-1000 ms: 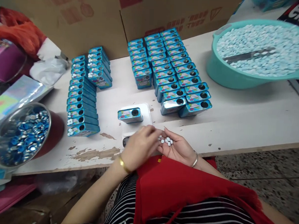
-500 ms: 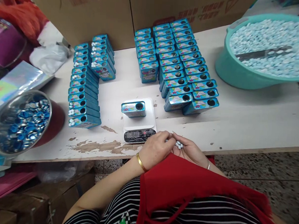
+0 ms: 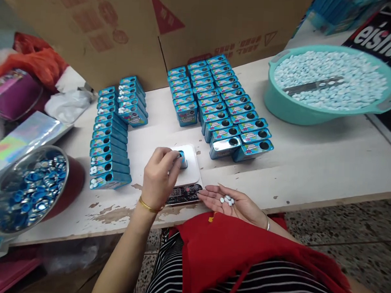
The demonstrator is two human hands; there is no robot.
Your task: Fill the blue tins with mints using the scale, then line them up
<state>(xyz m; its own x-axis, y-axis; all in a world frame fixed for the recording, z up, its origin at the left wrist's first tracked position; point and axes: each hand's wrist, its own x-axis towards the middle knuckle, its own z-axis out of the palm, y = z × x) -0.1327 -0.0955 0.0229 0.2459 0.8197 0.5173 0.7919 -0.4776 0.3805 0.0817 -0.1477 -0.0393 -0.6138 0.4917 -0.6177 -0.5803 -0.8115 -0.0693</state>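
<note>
My left hand [image 3: 162, 173] is over the kitchen scale [image 3: 192, 163], its fingertips pinched at the mouth of a blue candy tin [image 3: 183, 159]. A small pale candy seems to show at those fingertips, while the hand covers most of the tin. Palm up in front of the scale, my right hand [image 3: 241, 207] cups several white candies [image 3: 227, 200] with its fingers stretched out. The scale's display [image 3: 176, 192] is partly covered and too small to read.
Rows of open blue tins [image 3: 217, 100] stand behind the scale; more tins, some topped with candies, form a group [image 3: 109, 160] at left. A turquoise basin [image 3: 291, 109] of candies is at right, a metal pot [image 3: 65, 192] of caps at left. Cardboard [image 3: 129, 31] backs the table.
My left hand has left my right palm and moved left and up to the tin on the scale. My right hand has spread its fingers, showing the candies. The view has shifted.
</note>
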